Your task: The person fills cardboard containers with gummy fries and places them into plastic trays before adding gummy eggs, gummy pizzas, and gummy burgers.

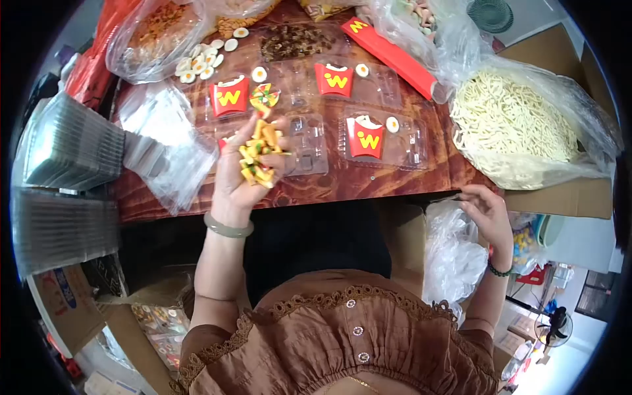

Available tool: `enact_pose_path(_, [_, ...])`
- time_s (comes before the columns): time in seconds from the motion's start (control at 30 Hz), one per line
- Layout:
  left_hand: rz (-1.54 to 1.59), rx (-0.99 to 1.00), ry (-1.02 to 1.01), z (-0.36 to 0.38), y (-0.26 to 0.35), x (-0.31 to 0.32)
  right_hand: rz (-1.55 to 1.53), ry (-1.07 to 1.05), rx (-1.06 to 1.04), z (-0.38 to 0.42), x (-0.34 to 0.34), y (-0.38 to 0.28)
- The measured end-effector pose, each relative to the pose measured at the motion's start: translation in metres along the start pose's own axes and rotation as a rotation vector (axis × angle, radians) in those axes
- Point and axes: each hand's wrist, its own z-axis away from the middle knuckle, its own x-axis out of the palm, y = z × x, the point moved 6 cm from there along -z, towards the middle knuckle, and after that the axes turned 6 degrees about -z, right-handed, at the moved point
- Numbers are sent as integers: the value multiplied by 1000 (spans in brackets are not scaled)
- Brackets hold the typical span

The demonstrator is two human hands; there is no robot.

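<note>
My left hand (253, 155), palm up with the fingers curled, cradles a heap of small yellow pizza-slice pieces (258, 157). Just beyond its fingertips, a clear plastic tray (286, 76) holds a red fries carton (229, 97), a fried-egg piece (259, 74) and a pizza-slice piece (264, 97). Another clear tray (308, 145) lies partly behind the hand. At the table's front edge my right hand (486, 212) hangs with bent fingers apart, holding nothing, above a crumpled clear bag (454, 247). More trays to the right carry a second carton (334, 80) and a third (366, 137), each beside an egg piece.
A bag of pale stick pieces (513, 125) sits in a cardboard box at right. Stacked clear trays (76, 141) and plastic sleeves (164, 141) are at left. Loose egg pieces (199, 60), dark brown pieces (296, 41) and a red carton stack (388, 56) lie further back.
</note>
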Motion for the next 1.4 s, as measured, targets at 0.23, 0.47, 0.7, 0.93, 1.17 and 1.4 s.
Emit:
enact_pose_path(0.23, [-85,40,87,-7,-30,-12,-722,-375,-525,-122,194,-168])
enact_pose_path(0.47, [-137,125,207,9,-9,-40,-518,-805,-417,-152,256,-184])
enact_pose_path(0.7, [-126,183,204,20,2,-39,-230,-511,-627,-207,240,-197])
enact_pose_path(0.93, [-17,178,241,45,-6,-60,196,-556,-837,-257,263,-200])
enact_pose_path(1.17, [-8,184,286,50,-13,-73,385,-379,-1085,-265,268,-207])
enact_pose_path(1.4, [0,175,272,44,-17,-74,261,-324,-1024,-248,265,-197])
